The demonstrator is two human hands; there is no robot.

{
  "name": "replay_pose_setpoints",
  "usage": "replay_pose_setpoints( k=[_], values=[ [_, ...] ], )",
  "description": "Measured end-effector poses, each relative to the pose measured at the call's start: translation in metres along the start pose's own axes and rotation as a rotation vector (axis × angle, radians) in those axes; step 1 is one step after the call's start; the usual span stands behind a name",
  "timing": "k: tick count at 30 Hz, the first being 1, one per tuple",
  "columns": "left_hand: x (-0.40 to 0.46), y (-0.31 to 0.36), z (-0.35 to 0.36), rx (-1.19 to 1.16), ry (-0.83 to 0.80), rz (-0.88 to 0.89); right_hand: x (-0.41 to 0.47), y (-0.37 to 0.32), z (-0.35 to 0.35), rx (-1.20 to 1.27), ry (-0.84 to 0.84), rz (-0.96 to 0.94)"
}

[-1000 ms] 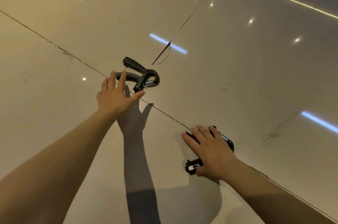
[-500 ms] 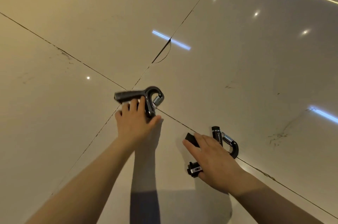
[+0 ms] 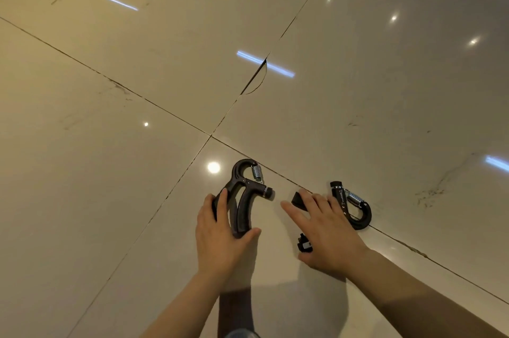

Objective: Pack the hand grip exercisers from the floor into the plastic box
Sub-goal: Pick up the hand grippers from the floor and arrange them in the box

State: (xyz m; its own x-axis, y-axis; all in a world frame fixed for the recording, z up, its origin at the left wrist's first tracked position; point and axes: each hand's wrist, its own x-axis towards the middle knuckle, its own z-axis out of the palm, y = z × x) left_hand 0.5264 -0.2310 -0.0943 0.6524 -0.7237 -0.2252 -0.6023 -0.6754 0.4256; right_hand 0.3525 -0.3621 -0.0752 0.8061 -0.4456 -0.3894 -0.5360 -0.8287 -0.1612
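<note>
exercisers (image 3: 245, 197) under both hands (image 3: 220, 233), floor

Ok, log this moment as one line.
left hand grips left exerciser | right hand flat on right exerciser | box unseen

Two black spring-loaded hand grip exercisers (image 3: 242, 197) (image 3: 349, 206) lie flat, near each other, on the floor.

You've only got one view here: head-worn wide-angle, looking forward and down at the tiled floor (image 3: 137, 200), close in above your hands.
</note>
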Motion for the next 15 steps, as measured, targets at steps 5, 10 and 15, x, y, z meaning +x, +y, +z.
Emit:
replay_pose_setpoints(
  k=[5,10,15],
  values=[
    [0.003,-0.004,-0.013,-0.052,0.036,0.080,-0.020,-0.002,-0.007,-0.085,0.011,-0.020],
    [-0.022,-0.009,-0.038,0.161,0.088,0.424,-0.052,-0.018,-0.011,-0.188,0.210,0.033],
    [-0.081,-0.005,-0.059,0.254,0.133,0.652,-0.110,-0.035,-0.027,-0.220,0.326,0.032]
  ],
)
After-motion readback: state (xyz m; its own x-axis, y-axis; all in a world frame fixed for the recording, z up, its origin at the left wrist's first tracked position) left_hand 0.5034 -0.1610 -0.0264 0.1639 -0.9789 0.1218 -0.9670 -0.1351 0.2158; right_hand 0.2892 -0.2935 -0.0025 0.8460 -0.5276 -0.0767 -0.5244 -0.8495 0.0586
